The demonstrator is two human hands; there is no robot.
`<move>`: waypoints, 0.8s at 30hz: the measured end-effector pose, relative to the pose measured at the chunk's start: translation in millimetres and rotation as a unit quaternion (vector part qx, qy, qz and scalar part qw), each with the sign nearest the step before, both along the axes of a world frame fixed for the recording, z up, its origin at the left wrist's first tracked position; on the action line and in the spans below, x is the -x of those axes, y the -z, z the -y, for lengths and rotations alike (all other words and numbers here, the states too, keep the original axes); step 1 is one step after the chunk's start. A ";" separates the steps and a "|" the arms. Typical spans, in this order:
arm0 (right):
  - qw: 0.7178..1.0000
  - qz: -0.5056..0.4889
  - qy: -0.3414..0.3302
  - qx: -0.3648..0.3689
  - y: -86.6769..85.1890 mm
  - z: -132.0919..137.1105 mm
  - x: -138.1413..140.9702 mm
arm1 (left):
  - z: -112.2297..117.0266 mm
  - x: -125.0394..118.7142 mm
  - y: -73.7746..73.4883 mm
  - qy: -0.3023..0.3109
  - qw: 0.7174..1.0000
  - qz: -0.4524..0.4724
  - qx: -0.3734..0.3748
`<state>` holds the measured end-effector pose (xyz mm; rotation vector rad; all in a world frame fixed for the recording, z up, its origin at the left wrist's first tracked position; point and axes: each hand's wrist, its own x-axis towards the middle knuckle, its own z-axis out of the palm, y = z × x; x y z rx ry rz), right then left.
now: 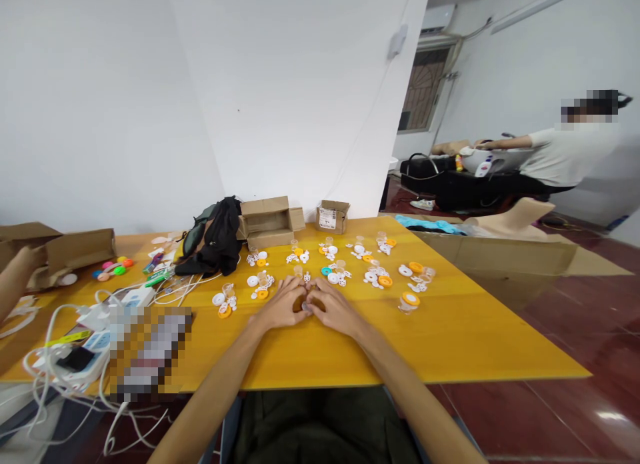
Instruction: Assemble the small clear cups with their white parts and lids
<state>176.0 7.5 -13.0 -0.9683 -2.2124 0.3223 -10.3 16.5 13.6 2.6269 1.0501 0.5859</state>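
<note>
My left hand point(283, 304) and my right hand point(334, 306) rest together on the yellow table point(450, 337), fingertips meeting around a small white part point(307, 307) pinched between them. Both hands have curled fingers pressed on that part. Just beyond them lie several small white and orange plastic pieces point(261, 285) and little clear cups point(409, 303) scattered over the tabletop.
Two open cardboard boxes point(270, 222) and a black bag point(216, 241) stand at the table's back. Cables and white devices point(75, 357) crowd the left end, with coloured balls point(113, 269) behind. Another person's arm point(15, 277) enters at left; a person point(565, 157) works far right.
</note>
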 end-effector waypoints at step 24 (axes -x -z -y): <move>1.000 0.026 0.003 -0.016 1.6 -0.7 -0.3 | 0.7 -1.0 -3.1 0.002 1.000 -0.014 0.005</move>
